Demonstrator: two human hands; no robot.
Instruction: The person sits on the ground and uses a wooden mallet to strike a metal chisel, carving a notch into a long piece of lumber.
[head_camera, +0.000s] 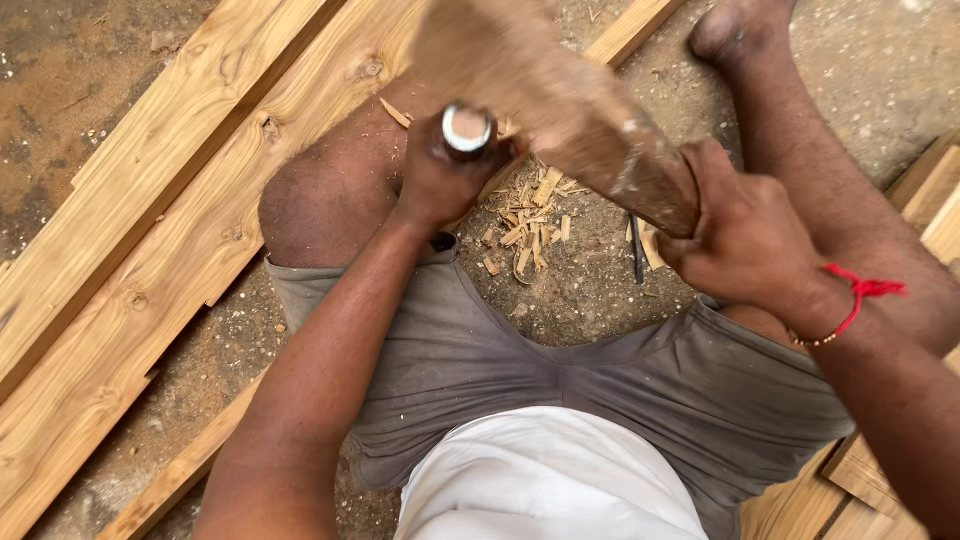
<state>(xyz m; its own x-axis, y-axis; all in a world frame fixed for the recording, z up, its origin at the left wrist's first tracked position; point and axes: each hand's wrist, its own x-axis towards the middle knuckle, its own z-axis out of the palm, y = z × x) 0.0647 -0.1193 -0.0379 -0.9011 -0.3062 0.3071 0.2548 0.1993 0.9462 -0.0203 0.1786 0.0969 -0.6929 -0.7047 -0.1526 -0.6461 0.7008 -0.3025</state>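
Note:
My left hand (440, 180) is wrapped around a chisel (467, 130), whose metal-ringed butt end faces up at me. My right hand (740, 235) grips the handle of a heavy wooden mallet (540, 90); its blurred head hangs above and just right of the chisel top. The chisel stands over a long light wooden plank (200, 240) that runs diagonally under my left knee. The chisel's blade is hidden by my hand. A heap of wood chips (530, 220) lies on the ground between my legs.
More planks (130, 140) lie side by side on the sandy ground at the left. My right foot (735, 30) rests at the top. A dark thin tool (637, 250) lies by the chips. Stacked wood pieces (870, 480) sit at the lower right.

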